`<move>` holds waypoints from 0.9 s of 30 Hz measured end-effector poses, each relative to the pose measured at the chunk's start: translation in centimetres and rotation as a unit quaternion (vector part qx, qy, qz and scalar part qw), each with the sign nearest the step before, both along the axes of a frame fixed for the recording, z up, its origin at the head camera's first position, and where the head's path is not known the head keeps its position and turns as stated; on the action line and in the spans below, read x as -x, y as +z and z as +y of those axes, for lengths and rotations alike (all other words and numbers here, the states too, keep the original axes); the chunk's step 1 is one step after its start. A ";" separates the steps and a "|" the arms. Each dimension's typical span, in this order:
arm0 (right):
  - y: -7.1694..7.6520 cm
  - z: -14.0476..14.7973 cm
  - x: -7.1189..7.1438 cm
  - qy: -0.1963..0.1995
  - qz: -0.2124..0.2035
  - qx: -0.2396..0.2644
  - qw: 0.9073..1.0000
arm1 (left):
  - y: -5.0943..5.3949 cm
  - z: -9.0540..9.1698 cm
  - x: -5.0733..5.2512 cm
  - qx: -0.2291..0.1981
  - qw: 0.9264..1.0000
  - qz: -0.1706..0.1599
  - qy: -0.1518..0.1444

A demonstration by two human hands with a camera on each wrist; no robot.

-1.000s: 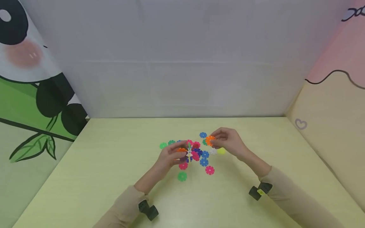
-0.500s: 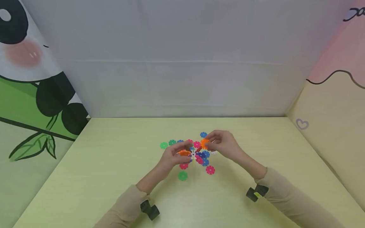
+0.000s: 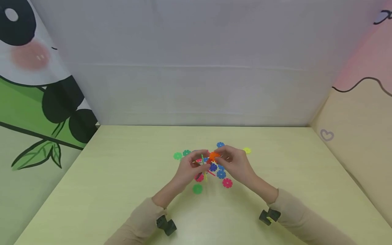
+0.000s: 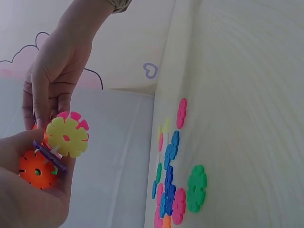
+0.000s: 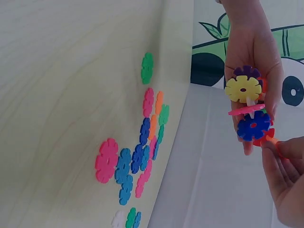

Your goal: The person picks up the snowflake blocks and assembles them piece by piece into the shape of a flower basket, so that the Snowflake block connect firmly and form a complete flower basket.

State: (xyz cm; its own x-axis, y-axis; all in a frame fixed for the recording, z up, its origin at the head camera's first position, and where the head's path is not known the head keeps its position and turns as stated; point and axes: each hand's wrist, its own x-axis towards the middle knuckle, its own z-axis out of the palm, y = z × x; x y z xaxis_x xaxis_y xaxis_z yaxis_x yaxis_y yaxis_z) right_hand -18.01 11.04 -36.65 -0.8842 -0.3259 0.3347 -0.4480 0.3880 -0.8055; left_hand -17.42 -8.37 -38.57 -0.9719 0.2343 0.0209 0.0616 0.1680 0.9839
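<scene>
My left hand (image 3: 187, 173) holds a joined cluster of slotted, flower-shaped plastic discs above the table. In the left wrist view the cluster shows a yellow disc (image 4: 72, 145), an orange disc (image 4: 37, 171) and an edge-on purple disc (image 4: 51, 156). A dark blue disc (image 5: 251, 128) and an edge-on pink disc (image 5: 240, 112) appear in the right wrist view. My right hand (image 3: 237, 165) pinches another orange disc (image 3: 214, 156) against the cluster's right side. Whether its slot is engaged cannot be seen, as fingers cover part of it.
Loose discs lie on the pale table (image 3: 128, 190) below and around my hands, among them a green one (image 3: 197, 189), a pink one (image 3: 227, 183), a blue one (image 3: 220, 144) and a yellow one (image 3: 247, 150). A whitish wall (image 3: 196, 92) stands behind the table.
My right hand has brought the orange disc left and slightly down to the cluster. The left hand has turned the cluster and shifted a little to the right.
</scene>
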 end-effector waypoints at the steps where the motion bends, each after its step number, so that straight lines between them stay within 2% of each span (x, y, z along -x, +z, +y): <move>1: -0.1 -0.1 -0.1 0.000 0.012 0.002 1.000 | 0.0 0.0 -0.1 0.001 1.000 0.003 0.005; 8: -1.5 -0.5 -0.1 -0.004 0.075 0.015 0.997 | -0.2 0.0 -0.2 0.016 0.999 0.017 0.035; 14: -2.0 -0.8 -0.3 0.006 0.097 0.033 0.995 | -0.2 0.0 -0.2 0.013 0.999 0.013 0.041; 20: -1.3 -0.7 -0.4 0.025 0.103 0.008 0.994 | -0.3 -0.1 -0.2 0.012 1.000 0.023 0.013; 23: -0.6 -0.5 -0.4 0.020 0.101 0.004 0.995 | 0.1 -0.2 -0.1 0.030 0.999 0.029 -0.011; 27: -0.1 -0.4 -0.2 0.005 0.073 0.017 0.997 | 0.5 -0.3 -0.4 0.070 0.996 0.039 -0.032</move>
